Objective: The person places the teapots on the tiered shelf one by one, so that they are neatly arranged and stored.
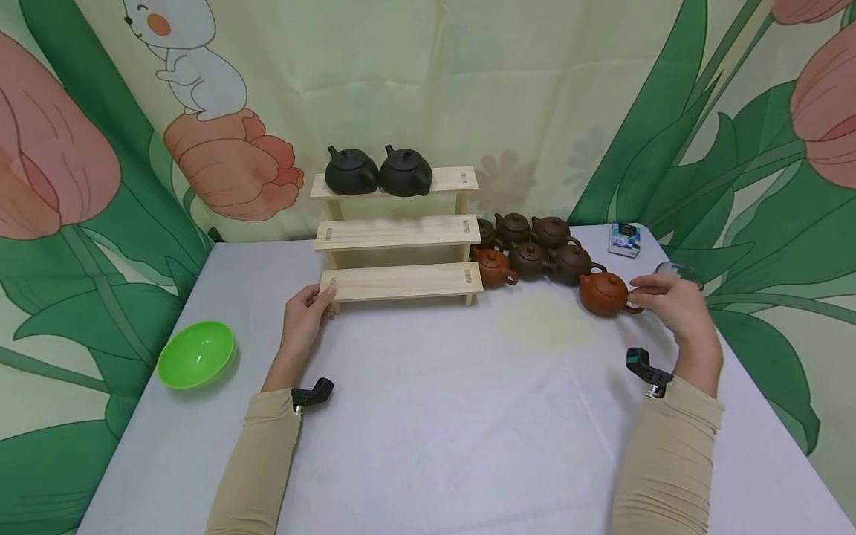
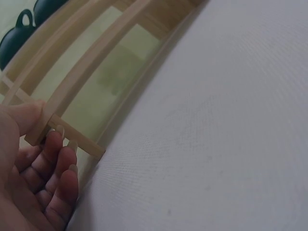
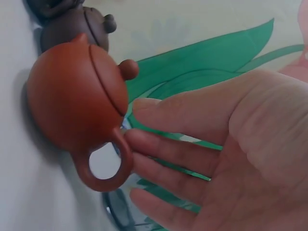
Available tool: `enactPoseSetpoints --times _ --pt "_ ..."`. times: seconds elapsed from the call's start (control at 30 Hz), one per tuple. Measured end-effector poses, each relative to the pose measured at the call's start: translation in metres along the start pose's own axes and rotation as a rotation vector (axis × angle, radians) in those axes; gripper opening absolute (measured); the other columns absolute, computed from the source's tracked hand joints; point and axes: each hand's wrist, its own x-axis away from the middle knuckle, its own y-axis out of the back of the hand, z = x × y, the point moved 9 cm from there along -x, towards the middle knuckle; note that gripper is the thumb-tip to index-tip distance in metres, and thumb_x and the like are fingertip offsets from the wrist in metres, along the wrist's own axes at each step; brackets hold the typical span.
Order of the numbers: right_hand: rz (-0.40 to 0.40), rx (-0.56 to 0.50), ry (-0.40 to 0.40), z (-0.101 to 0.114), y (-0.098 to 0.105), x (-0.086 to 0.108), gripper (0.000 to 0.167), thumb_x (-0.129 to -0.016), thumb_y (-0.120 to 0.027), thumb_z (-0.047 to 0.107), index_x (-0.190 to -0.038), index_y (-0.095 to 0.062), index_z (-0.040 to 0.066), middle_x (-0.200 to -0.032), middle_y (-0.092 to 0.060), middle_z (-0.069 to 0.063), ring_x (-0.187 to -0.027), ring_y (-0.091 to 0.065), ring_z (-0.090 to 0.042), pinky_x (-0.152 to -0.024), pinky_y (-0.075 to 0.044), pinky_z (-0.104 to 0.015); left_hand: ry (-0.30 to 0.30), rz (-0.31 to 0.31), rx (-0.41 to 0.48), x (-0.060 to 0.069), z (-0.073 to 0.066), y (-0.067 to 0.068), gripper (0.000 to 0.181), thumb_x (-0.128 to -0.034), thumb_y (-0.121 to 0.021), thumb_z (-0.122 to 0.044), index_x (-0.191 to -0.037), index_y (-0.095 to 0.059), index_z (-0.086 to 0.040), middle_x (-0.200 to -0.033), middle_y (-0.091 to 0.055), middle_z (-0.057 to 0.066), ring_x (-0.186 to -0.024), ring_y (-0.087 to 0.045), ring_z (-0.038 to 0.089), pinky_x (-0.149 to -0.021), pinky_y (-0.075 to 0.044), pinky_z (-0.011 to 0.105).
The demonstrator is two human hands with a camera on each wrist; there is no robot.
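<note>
Left grip (image 1: 302, 316) pinches rack (image 1: 401, 282). Right grip (image 1: 682, 316) unclosed beside red teapot (image 1: 600, 296); pinch its 4-o'clock handle (image 1: 634, 310) before you lift.

The bench (image 1: 455, 416) is white. A green bowl (image 1: 197, 355), a wooden rack (image 1: 401, 282), brown teapots (image 1: 530, 261), orange teapots (image 1: 602, 293) and a little box (image 1: 625, 240) sit on it.

Rack (image 1: 397, 232), centre of frame: bare pale wood, matt, faint grain showing. Orange-brown teapot (image 1: 602, 295), right of centre, by fingers (image 3: 144, 106): looks like unglazed clay, smooth, soft sheen. Dark brown teapots (image 1: 572, 265) beside it: clay look, dull. Black teapots (image 1: 405, 174), upper centre: mostly matt. Bowl (image 1: 197, 355), left side: glossy plastic, from where I stand. Tablecloth (image 1: 428, 416), lower half: white cloth, light creases. Backdrop (image 1: 508, 74), upper frame: printed fabric, soft folds. Sleeves (image 1: 257, 453), bottom edge: matt cloth, wrinkled.
</note>
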Motion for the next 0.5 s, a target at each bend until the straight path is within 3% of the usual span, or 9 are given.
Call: enactPoseSetpoints --times 0.3,0.5 --pt "0.022 0.031 0.02 -0.0047 -0.0037 -0.0046 0.042 -0.099 -0.06 0.02 -0.133 -0.056 -0.003 -0.133 -0.053 -0.028 -0.12 -0.046 -0.04 -0.09 -0.042 -0.05 -0.008 -0.002 0.006 -0.0005 0.0005 0.0005 0.054 -0.0948 -0.061 -0.051 -0.132 -0.06 -0.013 -0.096 -0.061 0.003 -0.079 -0.057 0.013 -0.067 -0.049 0.02" --pt "0.041 0.041 0.015 -0.0099 -0.0069 -0.0077 0.04 -0.093 -0.067 0.013 -0.13 -0.057 -0.002 -0.11 -0.064 -0.019 -0.106 -0.053 -0.031 -0.087 -0.042 -0.042 -0.009 0.002 0.004 0.0003 0.0001 -0.0005 0.054 -0.0951 -0.061 -0.051 -0.133 -0.06 -0.013 -0.096 -0.06 0.003 -0.08 -0.056 0.013 -0.066 -0.048 0.02"
